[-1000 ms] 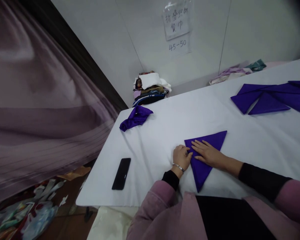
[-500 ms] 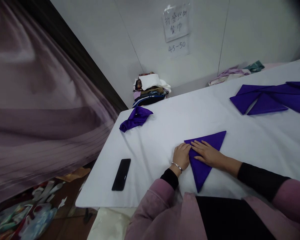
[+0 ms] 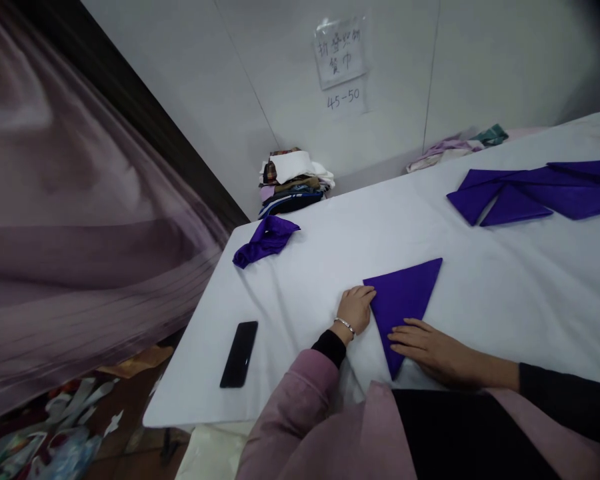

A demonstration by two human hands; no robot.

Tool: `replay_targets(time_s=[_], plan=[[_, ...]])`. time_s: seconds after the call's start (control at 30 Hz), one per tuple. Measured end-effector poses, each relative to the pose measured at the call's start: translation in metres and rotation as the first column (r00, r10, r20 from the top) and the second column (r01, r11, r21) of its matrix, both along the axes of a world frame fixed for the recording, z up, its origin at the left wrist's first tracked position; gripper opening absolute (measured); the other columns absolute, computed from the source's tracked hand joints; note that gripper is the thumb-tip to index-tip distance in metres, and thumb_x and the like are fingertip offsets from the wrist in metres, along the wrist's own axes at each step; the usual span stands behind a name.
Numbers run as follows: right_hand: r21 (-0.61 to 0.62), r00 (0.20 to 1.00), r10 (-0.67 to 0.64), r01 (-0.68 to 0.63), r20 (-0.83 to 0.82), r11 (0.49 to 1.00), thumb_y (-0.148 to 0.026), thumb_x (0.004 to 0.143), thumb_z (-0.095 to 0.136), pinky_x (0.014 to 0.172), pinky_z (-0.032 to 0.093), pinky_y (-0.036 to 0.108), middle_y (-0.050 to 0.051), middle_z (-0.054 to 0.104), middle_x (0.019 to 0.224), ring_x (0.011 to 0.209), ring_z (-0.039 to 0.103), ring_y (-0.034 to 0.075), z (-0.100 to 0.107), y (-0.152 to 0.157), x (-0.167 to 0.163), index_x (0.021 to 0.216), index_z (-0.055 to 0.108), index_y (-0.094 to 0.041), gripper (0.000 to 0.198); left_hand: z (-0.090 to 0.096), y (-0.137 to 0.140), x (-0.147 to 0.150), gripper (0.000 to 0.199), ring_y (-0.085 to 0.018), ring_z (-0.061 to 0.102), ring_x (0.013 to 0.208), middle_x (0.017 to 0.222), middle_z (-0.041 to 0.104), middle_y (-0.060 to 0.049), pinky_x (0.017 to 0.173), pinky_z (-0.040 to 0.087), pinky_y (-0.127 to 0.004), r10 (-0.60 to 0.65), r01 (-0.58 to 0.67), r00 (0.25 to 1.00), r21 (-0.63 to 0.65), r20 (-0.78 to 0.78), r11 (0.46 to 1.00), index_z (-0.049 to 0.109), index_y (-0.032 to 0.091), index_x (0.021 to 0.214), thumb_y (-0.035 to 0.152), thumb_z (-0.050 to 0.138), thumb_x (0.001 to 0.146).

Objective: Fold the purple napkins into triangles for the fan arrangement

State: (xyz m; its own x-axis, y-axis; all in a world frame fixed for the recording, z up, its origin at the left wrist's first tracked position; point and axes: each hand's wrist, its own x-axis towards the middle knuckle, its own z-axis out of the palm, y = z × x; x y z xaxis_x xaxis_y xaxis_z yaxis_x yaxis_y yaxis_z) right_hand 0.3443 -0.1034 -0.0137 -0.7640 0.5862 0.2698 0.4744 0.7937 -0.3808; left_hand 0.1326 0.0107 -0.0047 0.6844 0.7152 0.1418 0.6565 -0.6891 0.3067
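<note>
A purple cloth napkin (image 3: 405, 290), folded into a flat kite-like shape, lies on the white-covered table (image 3: 325, 247) in front of me. At its upper left corner is my left hand (image 3: 355, 310), its fingers bent together over the edge; the thumb is hidden. My right hand (image 3: 425, 347) rests flat with fingers stretched on the napkin's lower right part, near the bottom point. A silver bracelet circles my left wrist.
A black phone (image 3: 239, 354) lies left of my hands. Behind it sits a crumpled purple cloth (image 3: 267, 241). More folded purple cloths (image 3: 520, 193) lie at the far right. Stacked clothes (image 3: 295, 180) stand beyond the table's back edge. A pinkish curtain (image 3: 80, 200) hangs on the left.
My right hand has slid down and toward me, from the napkin's middle to its lower part. My left hand stays at the left corner. The view has shifted slightly.
</note>
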Motion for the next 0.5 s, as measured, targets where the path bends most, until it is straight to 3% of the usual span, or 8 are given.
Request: replay_targets(time_s=[0.23, 0.37, 0.5], plan=[[0.13, 0.991, -0.137, 0.135, 0.003, 0.982, -0.003, 0.083, 0.04, 0.092, 0.041, 0.047, 0.013, 0.061, 0.119, 0.109, 0.053, 0.023, -0.001, 0.005, -0.031, 0.127, 0.053, -0.018, 0.049, 0.004, 0.003, 0.001, 0.045, -0.021, 0.048, 0.115, 0.126, 0.058, -0.003, 0.095, 0.04, -0.04, -0.009, 0.01, 0.999, 0.014, -0.034, 1.0, 0.058, 0.025, 0.119, 0.006, 0.047, 0.079], [0.075, 0.981, -0.193, 0.194, -0.012, 0.978, -0.005, 0.079, 0.043, 0.081, 0.046, 0.043, 0.014, 0.063, 0.109, 0.097, 0.056, 0.024, 0.007, 0.004, -0.041, 0.117, 0.059, -0.015, 0.043, 0.003, 0.008, 0.001, 0.046, -0.021, 0.046, 0.118, 0.123, 0.059, -0.003, 0.098, 0.038, -0.04, -0.024, 0.024, 1.0, 0.026, -0.018, 0.999, 0.059, 0.025, 0.117, 0.004, 0.047, 0.078], [-0.045, 0.935, -0.293, 0.29, -0.2, 0.956, -0.004, 0.077, 0.039, 0.082, 0.049, 0.037, 0.012, 0.062, 0.11, 0.099, 0.057, 0.02, 0.014, 0.007, -0.037, 0.113, 0.06, -0.017, 0.044, 0.004, 0.016, -0.003, 0.05, -0.021, 0.04, 0.127, 0.119, 0.061, -0.004, 0.106, 0.031, -0.043, -0.096, 0.095, 0.995, 0.032, 0.004, 0.995, 0.06, 0.024, 0.113, -0.001, 0.048, 0.072]])
